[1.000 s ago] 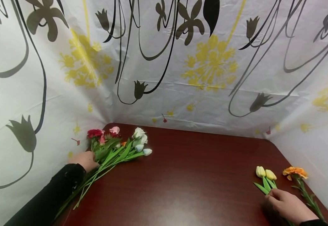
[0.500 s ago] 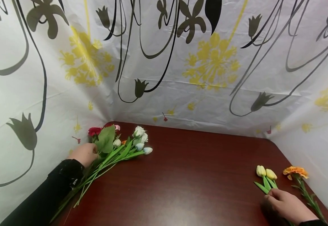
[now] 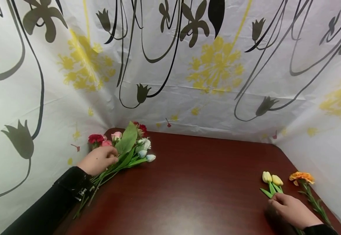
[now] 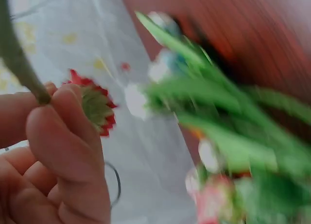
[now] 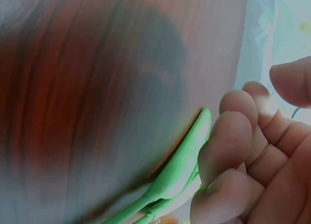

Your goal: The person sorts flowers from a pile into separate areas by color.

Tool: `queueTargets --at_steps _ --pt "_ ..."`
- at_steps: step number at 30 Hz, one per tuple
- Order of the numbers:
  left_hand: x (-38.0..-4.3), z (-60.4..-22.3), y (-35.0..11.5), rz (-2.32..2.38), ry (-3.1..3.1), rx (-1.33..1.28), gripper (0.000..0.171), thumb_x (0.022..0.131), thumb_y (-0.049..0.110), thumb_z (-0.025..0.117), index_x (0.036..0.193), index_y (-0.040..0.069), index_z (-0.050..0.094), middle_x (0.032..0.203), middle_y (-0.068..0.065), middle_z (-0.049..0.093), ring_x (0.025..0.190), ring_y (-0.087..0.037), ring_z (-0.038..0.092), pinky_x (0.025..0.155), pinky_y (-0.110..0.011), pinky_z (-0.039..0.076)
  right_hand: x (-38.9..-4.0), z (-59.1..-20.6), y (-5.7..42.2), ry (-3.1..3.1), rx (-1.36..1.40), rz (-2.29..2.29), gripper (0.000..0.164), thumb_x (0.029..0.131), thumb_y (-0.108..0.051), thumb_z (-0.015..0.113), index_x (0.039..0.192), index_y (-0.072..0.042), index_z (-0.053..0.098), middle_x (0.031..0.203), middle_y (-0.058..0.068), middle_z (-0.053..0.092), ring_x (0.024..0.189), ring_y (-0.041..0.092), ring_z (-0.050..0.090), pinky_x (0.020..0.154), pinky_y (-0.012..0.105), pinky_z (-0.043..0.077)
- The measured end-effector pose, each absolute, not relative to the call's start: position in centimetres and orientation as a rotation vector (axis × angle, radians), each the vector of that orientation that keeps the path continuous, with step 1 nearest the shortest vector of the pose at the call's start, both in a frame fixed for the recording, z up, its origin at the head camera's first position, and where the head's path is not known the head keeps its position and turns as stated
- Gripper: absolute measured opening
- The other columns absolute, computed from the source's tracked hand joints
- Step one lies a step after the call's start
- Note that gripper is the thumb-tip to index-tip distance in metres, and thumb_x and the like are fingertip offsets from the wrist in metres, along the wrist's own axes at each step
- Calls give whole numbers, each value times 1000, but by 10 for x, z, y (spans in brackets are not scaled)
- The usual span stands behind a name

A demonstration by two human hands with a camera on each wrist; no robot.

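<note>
My left hand is over the pile of flowers at the far left, pinching a green stem between thumb and finger. A red flower with jagged petals shows just beyond those fingertips; in the head view a red flower stands above the white roses. A broad green leaf rises beside the hand. On the right, my right hand rests by two yellow tulips. Its fingers are loosely bent with the thumb apart, and green tulip leaves lie beside them.
Pink roses, another red flower and pale blue tulips lie in the left pile. An orange flower lies near the right edge of the brown table. Printed white sheets enclose the table.
My left hand has moved right across the pile, pinching the stem; a red flower and the broad leaf have shifted right and up. The right hand has stayed by the yellow tulips.
</note>
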State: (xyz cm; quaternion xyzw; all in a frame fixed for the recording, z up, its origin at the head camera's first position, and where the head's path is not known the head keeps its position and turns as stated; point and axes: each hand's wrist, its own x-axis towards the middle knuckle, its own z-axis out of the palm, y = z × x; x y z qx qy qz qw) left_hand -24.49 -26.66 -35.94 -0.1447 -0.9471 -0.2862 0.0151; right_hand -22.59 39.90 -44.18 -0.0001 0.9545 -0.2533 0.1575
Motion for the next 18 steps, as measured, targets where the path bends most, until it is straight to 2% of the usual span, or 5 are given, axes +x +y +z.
queueTargets --at_steps 6,10,13,18 --pt "-240 -359 -237 -1359 -2876 -576 22 101 12 60 118 -2 60 76 -6 62 60 -23 57 56 -33 48 -227 -435 385 2763 -48 -710 22 105 -29 53 97 -11 62 72 2 51 67 19 48 61 35 36" --pt "-236 -362 -214 -1518 -2834 -656 22 101 11 60 119 -2 59 79 -8 65 62 -26 59 55 -33 50 -228 -428 368 2792 -155 -707 19 105 -28 54 99 -11 62 73 1 48 67 17 46 63 36 36" --pt "-234 -365 -197 -1581 -2828 -697 20 101 12 60 117 -1 59 81 -7 66 62 -24 61 56 -34 52 -224 -420 350 2804 -252 -716 19 105 -29 56 99 -12 61 74 0 51 66 13 47 61 34 36" --pt "-232 -374 -169 -1748 -2800 -753 15 101 10 60 112 0 58 82 -12 67 62 -21 62 56 -34 54 -213 -404 309 2789 -488 -748 21 104 -37 56 102 -17 61 76 -4 55 62 6 46 57 31 37"
